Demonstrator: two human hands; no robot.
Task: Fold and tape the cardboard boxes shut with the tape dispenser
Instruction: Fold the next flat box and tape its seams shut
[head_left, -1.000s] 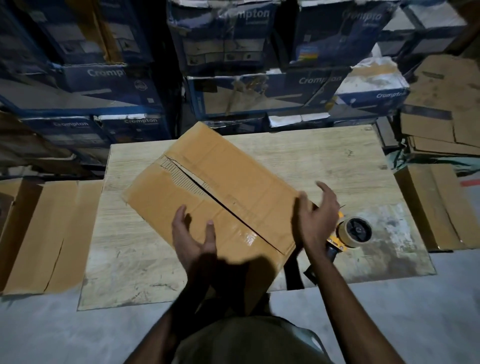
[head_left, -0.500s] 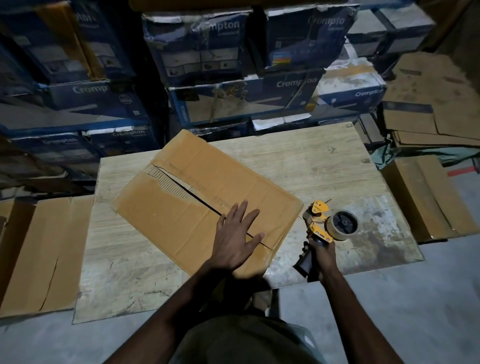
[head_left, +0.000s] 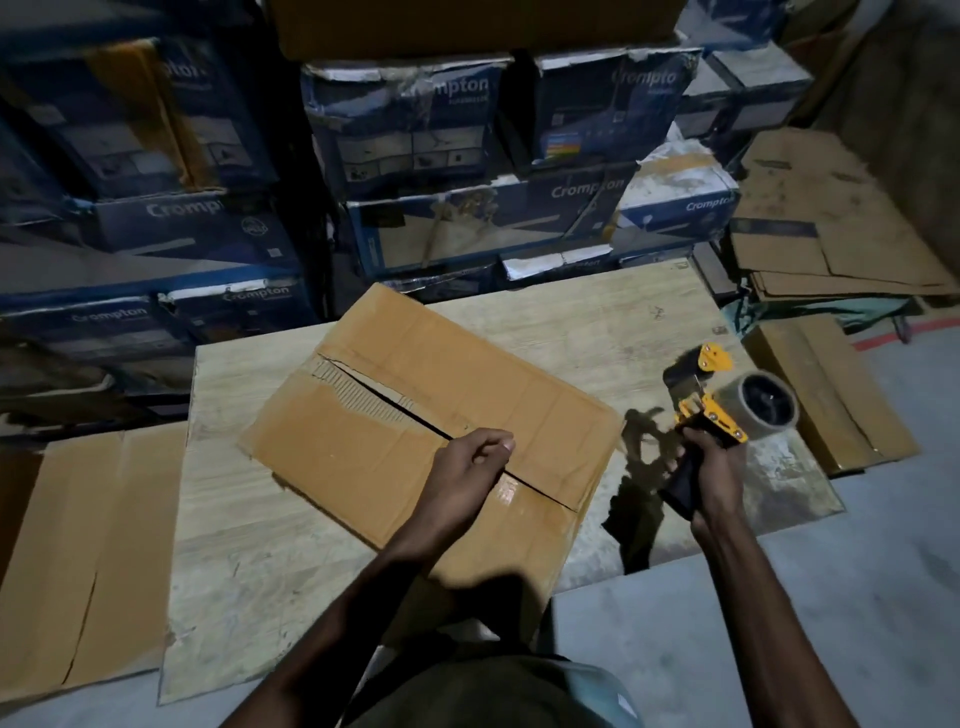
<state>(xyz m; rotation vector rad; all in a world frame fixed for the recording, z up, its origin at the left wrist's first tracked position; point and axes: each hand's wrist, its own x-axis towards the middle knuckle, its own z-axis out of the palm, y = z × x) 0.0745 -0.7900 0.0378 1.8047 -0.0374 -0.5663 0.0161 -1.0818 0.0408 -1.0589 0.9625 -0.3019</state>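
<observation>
A brown cardboard box (head_left: 363, 441) lies on the wooden table (head_left: 597, 322), turned at an angle, its two top flaps folded down with a dark seam running diagonally between them. My left hand (head_left: 467, 462) sits over the near part of that seam with its fingers curled in; nothing shows in it. To the right of the box, my right hand (head_left: 714, 473) grips the black handle of the yellow tape dispenser (head_left: 727, 405) and holds it above the table's right end, with the tape roll pointing right.
Stacked blue printed cartons (head_left: 467, 218) wall off the far side of the table. Flattened cardboard (head_left: 78, 545) lies on the floor at the left. More flat sheets (head_left: 831, 223) are piled at the back right, and a brown box (head_left: 821, 395) sits beside the table's right edge.
My left hand went from lying flat with spread fingers on the box to curled over the seam. My right hand took the dispenser's handle and lifted it off the table.
</observation>
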